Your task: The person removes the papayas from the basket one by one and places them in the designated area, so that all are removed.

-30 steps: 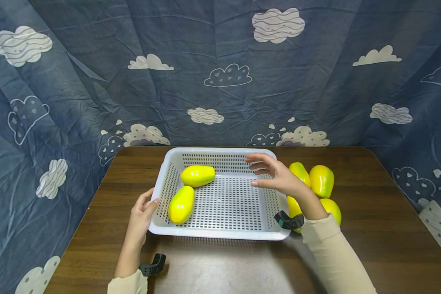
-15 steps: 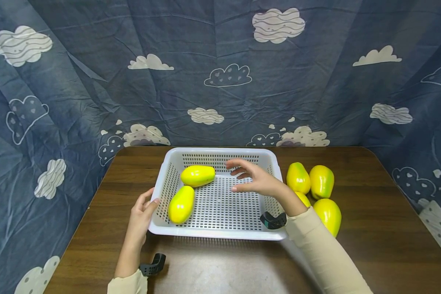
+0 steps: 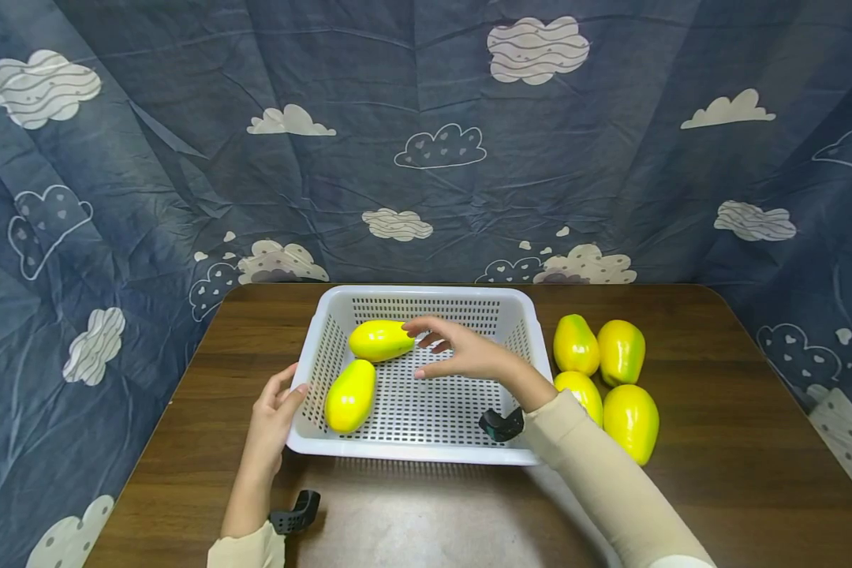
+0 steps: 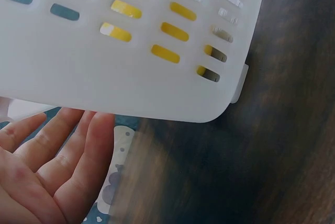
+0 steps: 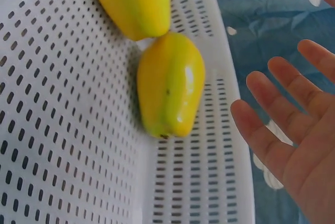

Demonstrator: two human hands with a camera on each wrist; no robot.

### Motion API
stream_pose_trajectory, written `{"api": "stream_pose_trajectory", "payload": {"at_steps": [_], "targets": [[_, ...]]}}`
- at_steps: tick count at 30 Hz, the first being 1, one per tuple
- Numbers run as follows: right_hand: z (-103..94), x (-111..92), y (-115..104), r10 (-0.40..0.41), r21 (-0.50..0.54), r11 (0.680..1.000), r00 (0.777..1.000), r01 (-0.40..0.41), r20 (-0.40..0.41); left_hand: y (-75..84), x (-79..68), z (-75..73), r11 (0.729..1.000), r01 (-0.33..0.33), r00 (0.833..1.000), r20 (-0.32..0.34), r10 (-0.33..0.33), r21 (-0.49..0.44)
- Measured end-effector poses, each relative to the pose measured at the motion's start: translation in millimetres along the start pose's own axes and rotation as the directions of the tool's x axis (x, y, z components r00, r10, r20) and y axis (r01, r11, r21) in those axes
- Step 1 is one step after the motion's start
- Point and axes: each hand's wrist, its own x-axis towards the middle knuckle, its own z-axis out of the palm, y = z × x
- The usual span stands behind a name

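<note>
Two yellow-green papayas lie in a white perforated plastic basket (image 3: 426,454). The rear papaya (image 3: 378,341) rests along the back left, and the front papaya (image 3: 351,396) is tilted by the left wall. My left hand (image 3: 275,414) holds the basket's left rim, thumb on top; its fingers (image 4: 97,140) reach the rim from outside in the left wrist view. Over the middle of the basket hovers my right hand (image 3: 457,351), fingers spread in a loose curve with nothing between them. Its fingertips overlap the rear papaya's right end in the head view, but appear apart from it in the right wrist view.
Several more papayas (image 3: 621,353) are grouped on the wooden table (image 3: 710,442) just right of the basket. A dark blue curtain with clouds (image 3: 426,95) hangs behind the table. Both wrists wear black camera mounts (image 3: 502,424).
My right hand has moved left across the basket, from its right side to the middle, uncovering the papayas on the right. The left hand, basket and papayas stay in place.
</note>
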Motion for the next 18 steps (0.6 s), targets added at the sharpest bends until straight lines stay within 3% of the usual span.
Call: {"api": "stream_pose_trajectory", "payload": {"at_steps": [18], "targets": [[30.3, 25.2, 9.9, 0.077, -0.104, 0.993, 0.984, -0.061, 0.159, 0.5, -0.6, 0.2, 1.000, 0.005, 1.000, -0.002, -0.005, -0.004]]}}
